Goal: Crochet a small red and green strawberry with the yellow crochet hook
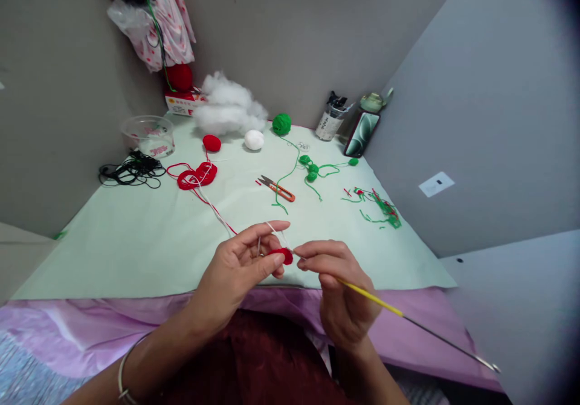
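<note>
Near the table's front edge, my left hand (247, 260) pinches a small red crochet piece (287, 255) between thumb and fingers, with white yarn (272, 228) looped over its raised index finger. Just to the right, my right hand (342, 278) is closed on a crochet hook with a yellow grip (371, 297); its metal rear end points down to the right. The hook's working tip is by the red piece, too small to make out. Red and white strands run from my left hand back to a red yarn bundle (209, 174).
Orange-handled snips (281, 192) lie mid-table. Behind are a white ball (254, 140), white stuffing (229, 106) and a green yarn ball (281, 124). Black cord (136, 169) and a clear tub (149, 134) stand left; a phone (362, 134), pen cup (330, 122) and yarn scraps (385, 210) are right.
</note>
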`<state>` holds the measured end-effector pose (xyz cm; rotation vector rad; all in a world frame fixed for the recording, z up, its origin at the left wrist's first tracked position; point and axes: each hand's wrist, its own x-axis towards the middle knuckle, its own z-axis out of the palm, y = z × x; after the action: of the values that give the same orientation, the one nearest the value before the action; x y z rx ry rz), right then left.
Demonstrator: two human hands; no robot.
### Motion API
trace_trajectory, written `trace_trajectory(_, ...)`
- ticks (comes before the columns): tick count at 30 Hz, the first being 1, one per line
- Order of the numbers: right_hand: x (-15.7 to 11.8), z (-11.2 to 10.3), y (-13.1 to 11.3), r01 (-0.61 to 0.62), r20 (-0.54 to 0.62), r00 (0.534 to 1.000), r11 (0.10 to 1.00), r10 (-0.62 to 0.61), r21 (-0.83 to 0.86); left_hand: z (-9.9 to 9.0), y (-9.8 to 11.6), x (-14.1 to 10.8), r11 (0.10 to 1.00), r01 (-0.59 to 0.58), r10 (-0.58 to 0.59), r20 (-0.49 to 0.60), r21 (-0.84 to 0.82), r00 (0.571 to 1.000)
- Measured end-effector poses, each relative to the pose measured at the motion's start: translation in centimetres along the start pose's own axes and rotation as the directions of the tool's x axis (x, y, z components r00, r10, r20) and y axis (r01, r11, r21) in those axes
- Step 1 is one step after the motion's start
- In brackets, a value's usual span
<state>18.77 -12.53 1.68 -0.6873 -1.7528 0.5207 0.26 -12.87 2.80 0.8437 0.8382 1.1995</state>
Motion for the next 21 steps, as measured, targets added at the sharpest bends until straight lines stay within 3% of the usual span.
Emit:
trace_trajectory(9,0.35,0.77,-0.04,-0.075,-0.082,0.993,0.982,0.090,0.173,0.10,0.11,-0.03,1.000,-0.018,0.018,0.005,0.011,1.000)
trace_trajectory(21,-0.07,0.53,0.01,0.004,0.002,1.000,1.000,-0.004,0.005,0.11,0.07,0.03,1.000,-0.015,0.015,0.006,0.001,1.000)
